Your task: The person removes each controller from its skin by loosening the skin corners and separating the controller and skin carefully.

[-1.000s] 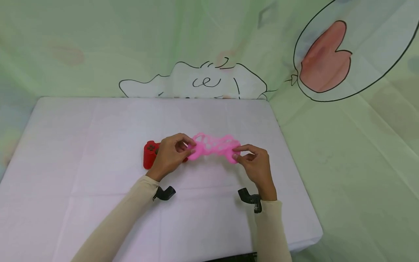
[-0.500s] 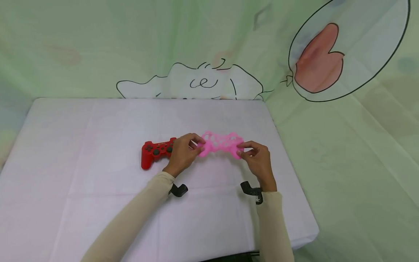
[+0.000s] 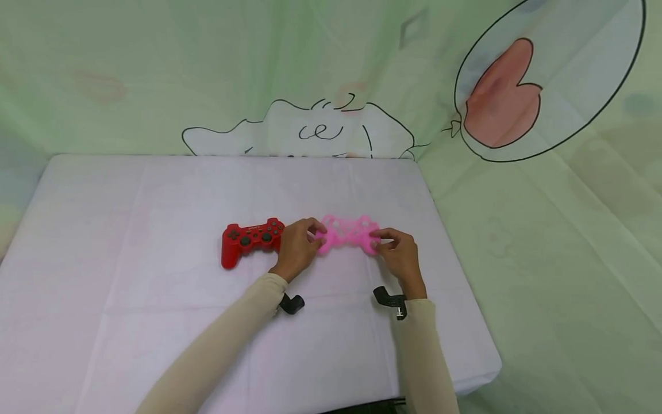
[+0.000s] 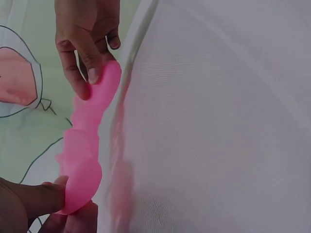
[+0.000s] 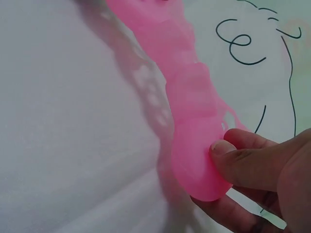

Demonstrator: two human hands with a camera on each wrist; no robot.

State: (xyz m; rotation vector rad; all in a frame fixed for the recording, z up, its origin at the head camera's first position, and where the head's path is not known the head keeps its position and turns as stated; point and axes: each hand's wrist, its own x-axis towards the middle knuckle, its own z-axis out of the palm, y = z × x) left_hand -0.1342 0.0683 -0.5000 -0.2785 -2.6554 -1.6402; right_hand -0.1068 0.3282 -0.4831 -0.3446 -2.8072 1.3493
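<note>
Both hands pinch a pink silicone controller cover (image 3: 347, 231), one at each end, close over the white tablecloth. My left hand (image 3: 297, 247) grips its left handle between thumb and fingers; in the left wrist view the thumb presses on the rounded pink end (image 4: 83, 187). My right hand (image 3: 399, 256) holds the other handle, and the right wrist view shows the thumb lying on its smooth outer side (image 5: 199, 160). Holes show along the cover's far part in the head view. Left of it lies a red game controller (image 3: 250, 238), its right handle hidden behind the left hand.
A white cloth covers the table (image 3: 155, 230), its right edge running down beyond the right arm. Behind stands a pale green curtain (image 3: 233, 57) with line drawings and a red heart (image 3: 504, 95). A dark object (image 3: 369, 407) shows at the near edge.
Both hands have carried the pink cover rightward from the red controller and then lowered it slightly toward the table. More of the red controller shows now. The view has shifted a little.
</note>
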